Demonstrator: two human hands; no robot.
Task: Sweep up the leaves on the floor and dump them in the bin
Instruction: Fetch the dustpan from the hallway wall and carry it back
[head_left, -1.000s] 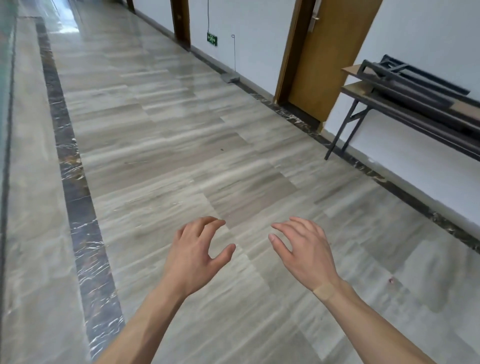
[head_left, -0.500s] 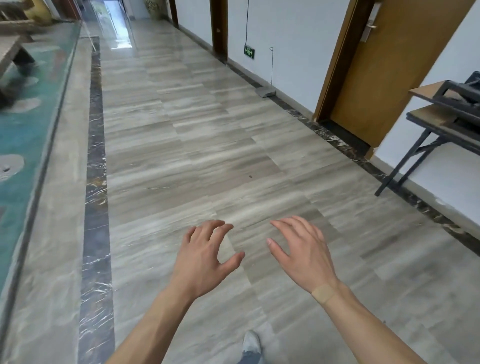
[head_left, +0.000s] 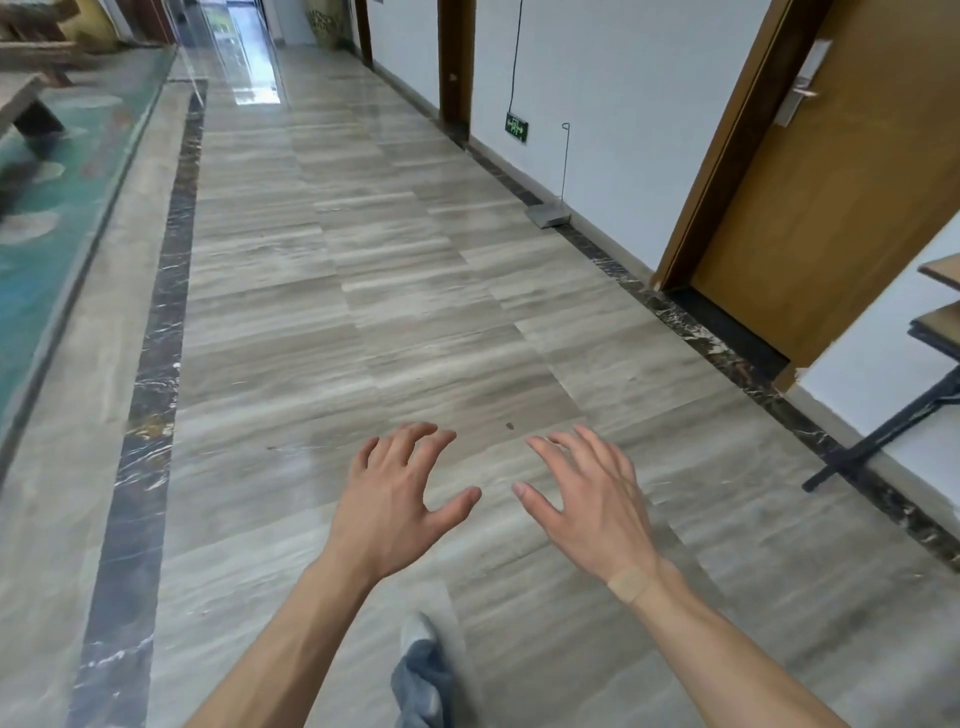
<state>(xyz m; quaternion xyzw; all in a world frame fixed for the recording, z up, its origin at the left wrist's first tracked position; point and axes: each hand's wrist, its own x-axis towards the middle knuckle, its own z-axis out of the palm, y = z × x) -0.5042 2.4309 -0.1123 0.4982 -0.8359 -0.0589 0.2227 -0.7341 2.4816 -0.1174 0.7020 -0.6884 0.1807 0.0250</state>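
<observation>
Two bare hands out in front, palms down, over a long hallway floor of shiny grey-brown stone tiles. Left hand spread wide, fingers bent a little like claws, thumb sticking out to the side, holding nothing. Right hand spread wide too, fingers straighter, thumb pointing at the left thumb, holding nothing. Close together, not touching. A tan sticky bandage on the right wrist.

One tiny brown bit on the floor, just past the fingertips and between the two hands; too small to tell if leaf or dirt. No clear leaves and no bin anywhere in view.

Low down between the arms, a foot in a grey and white shoe with a blue jeans leg above it, blurry.

A dark marble stripe down the left side of the floor. Past it, a green-blue patch behind a see-through wall, with wooden stuff on it, blurry.

On the right, a white wall with a small green sign near the bottom. A thin wire stand on a flat grey base on the floor by the wall. A brown wooden door with a silver handle, shut. At the far right edge, a table with black legs.
</observation>
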